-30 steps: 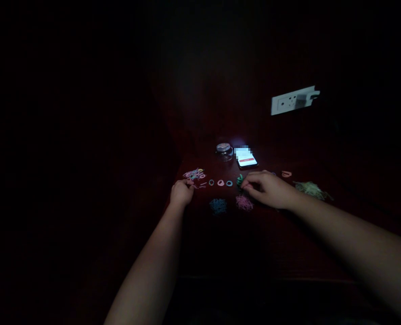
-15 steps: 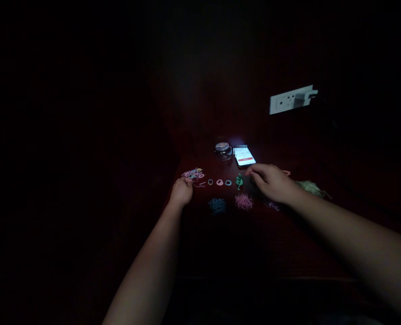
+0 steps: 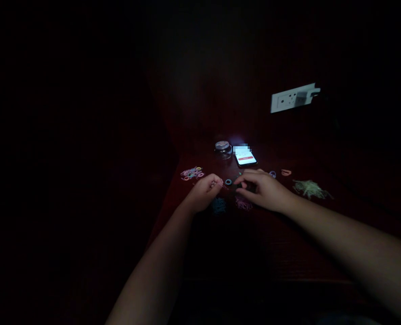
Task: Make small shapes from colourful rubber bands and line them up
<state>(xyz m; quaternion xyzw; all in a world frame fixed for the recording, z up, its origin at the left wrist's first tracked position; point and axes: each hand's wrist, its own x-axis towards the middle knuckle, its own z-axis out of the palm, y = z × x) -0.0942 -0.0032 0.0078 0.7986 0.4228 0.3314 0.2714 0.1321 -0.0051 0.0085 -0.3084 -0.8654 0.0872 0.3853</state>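
My left hand (image 3: 207,192) is closed in a pinch over the table, with a thin pink band (image 3: 225,185) showing at its fingertips. Just to the right lies a small blue ring-shaped band (image 3: 228,182). My right hand (image 3: 263,188) hovers beside it with thumb and fingers apart, nothing visible between them. It mostly hides a green bundle of bands (image 3: 240,174). Below the hands are a pile of dark blue bands (image 3: 219,206) and a pile of pink bands (image 3: 243,204). A mixed pile of coloured bands (image 3: 192,173) sits at the left.
A lidded glass jar (image 3: 223,150) and a lit phone (image 3: 245,155) stand at the back of the dark red table (image 3: 254,253). Pale green bands (image 3: 311,188), an orange band (image 3: 286,172) and a purple band (image 3: 272,174) lie at the right. A wall socket (image 3: 293,98) holds a plug.
My left hand has moved right from the mixed pile to the row of rings, covering some of them. My right hand has shifted slightly left and down, its fingers spread wider.
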